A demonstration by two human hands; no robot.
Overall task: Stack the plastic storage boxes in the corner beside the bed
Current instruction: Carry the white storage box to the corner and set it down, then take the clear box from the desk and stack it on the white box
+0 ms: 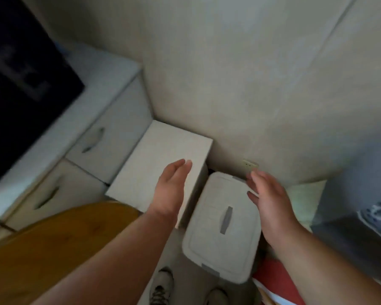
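Observation:
A white plastic storage box (218, 245) with a lid and a grey handle stands on the floor by the wall, between a pale rectangular box (150, 159) and the bed (348, 234). My left hand (172, 190) hovers flat and open above the gap between the two boxes, holding nothing. My right hand (271, 203) is open over the storage box's right side, fingers spread, holding nothing. Whether either hand touches the storage box is not clear; the picture is blurred.
A white drawer cabinet (92, 142) stands at the left with a dark screen (20, 73) on top. A brown wooden surface (53, 249) is at the lower left. A wall socket (250, 165) sits behind the storage box. My shoes (161, 287) are below.

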